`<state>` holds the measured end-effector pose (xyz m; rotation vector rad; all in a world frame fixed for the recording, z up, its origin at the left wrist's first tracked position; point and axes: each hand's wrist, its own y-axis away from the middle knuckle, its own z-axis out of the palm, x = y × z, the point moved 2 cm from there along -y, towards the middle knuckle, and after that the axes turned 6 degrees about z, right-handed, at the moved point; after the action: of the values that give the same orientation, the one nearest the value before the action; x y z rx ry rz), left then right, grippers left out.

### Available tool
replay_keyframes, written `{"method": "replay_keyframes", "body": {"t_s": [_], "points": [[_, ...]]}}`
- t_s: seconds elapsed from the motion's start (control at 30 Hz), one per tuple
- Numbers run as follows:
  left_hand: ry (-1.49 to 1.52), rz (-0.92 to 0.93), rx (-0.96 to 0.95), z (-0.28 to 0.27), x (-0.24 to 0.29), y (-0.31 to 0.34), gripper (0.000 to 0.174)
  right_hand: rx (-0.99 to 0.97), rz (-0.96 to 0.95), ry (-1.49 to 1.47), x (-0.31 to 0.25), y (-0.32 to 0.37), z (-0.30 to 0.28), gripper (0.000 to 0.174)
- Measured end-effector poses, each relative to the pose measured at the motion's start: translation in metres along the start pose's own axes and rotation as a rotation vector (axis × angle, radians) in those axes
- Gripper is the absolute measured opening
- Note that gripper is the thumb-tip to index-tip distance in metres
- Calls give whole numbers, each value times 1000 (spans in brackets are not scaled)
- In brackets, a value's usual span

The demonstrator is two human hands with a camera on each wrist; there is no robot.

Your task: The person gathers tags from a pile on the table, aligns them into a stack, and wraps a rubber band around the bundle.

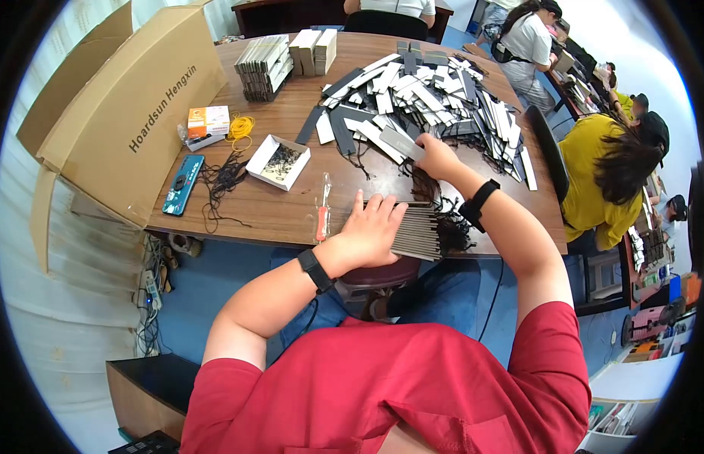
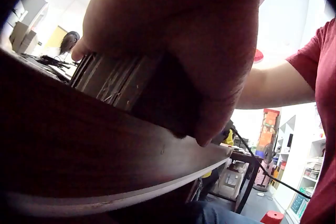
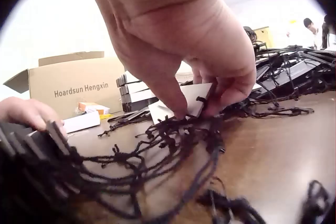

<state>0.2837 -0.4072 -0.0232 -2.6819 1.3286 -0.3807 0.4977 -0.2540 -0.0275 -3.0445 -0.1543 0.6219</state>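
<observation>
Flat left hand pressed on tag stack. One tag pinched by right hand at loose pile. Step judged: pick-up. Next: squaring onto stack required.

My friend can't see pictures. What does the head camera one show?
A person's right hand pinches a grey hang tag at the edge of a heap of black and white tags on a wooden table; the left hand rests on a neat row of tags at the near edge.
</observation>
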Motion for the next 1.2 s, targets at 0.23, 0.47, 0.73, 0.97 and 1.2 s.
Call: {"method": "replay_keyframes", "body": {"t_s": [0.23,0.47,0.73,0.97,1.2], "points": [[8,11,23,2,-1,1,101,-153,-154,-112,-4,37,-31,23],[-92,5,46,0,-1,1,99,-544,-439,-48,-23,57,-32,30],[-63,-10,-26,-1,0,0,99,51,-64,290,-63,-7,20,33],[-82,5,59,0,0,2,99,-116,-259,-161,-47,33,-2,25],[-59,24,-45,-3,2,2,97,-587,-319,-22,-38,66,-20,34]]}}
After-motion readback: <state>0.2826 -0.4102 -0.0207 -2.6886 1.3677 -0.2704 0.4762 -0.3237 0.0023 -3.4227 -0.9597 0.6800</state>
